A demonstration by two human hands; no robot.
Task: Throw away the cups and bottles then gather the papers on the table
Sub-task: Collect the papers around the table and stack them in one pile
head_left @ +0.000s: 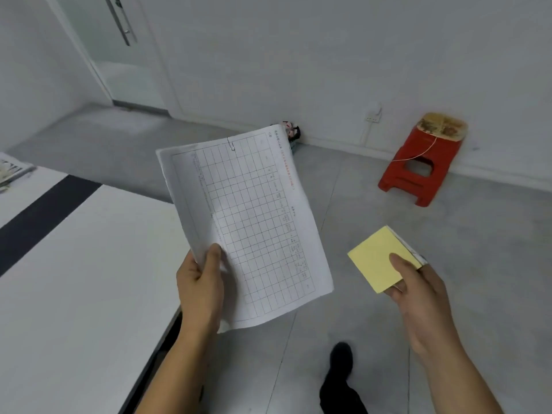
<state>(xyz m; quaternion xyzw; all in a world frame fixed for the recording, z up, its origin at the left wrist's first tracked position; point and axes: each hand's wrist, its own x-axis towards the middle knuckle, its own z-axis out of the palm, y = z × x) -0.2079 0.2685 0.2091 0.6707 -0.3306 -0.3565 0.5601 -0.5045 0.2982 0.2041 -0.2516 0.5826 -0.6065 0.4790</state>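
Observation:
My left hand point(200, 282) grips a clipped stack of white papers point(248, 216) printed with a grid table, held up beyond the table's right edge, a paperclip at its top. My right hand point(418, 288) holds a square yellow sticky-note pad point(376, 258) over the floor, thumb on top, fingers underneath. The white table point(74, 279) lies to the left, with a dark stripe across it. More papers point(12, 171) lie at its far left end. A small bin point(294, 138) with rubbish in it stands against the wall, mostly hidden behind the held papers.
A red plastic stool point(418, 168) with a fan on top stands by the wall at right. A wall socket point(373, 115) is above the skirting. A glass door point(119, 55) is at the back left. My dark shoe point(340, 366) is on the grey floor.

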